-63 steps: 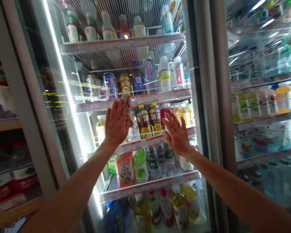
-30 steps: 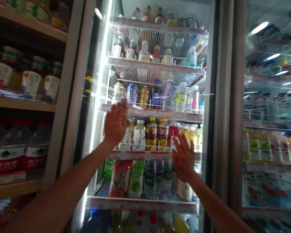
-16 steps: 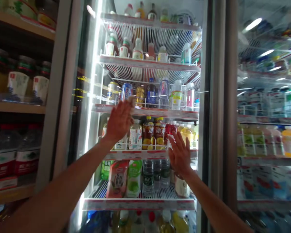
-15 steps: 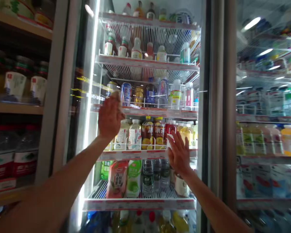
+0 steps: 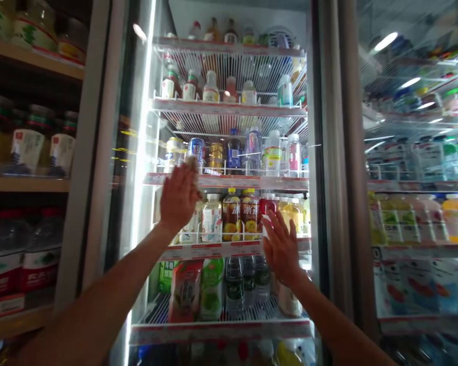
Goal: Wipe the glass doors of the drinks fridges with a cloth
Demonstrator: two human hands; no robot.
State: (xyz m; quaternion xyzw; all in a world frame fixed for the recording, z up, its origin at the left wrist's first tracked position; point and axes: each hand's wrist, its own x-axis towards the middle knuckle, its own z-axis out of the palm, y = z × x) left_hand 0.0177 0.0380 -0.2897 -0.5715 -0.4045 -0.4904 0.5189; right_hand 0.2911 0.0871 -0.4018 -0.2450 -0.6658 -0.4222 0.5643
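My left hand [image 5: 178,199] is raised with its palm toward the glass door of a lit drinks cooler. A crumpled beige cloth [image 5: 192,163] shows past its fingertips and beside the thumb, pressed under the hand. Lower and to the right, my right hand [image 5: 281,248] faces the same glass, fingers stretched and slightly apart. A small white patch shows at its fingers' left edge; I cannot tell whether it is held or a label behind. Through the glass, iced tea bottles [image 5: 232,216] and a red bottle [image 5: 267,202] stand between the two hands.
Wire shelves [image 5: 229,105] inside the cooler carry bottles, cans and cartons. A metal door frame [image 5: 345,168] runs upright on the right, with another stocked cooler beyond. At left, an upright post [image 5: 86,168] borders wooden shelves [image 5: 26,184] of bottles.
My left hand has moved slightly down and right across the glass with the cloth. My right hand has hardly moved. The shelves sit a little lower in view.
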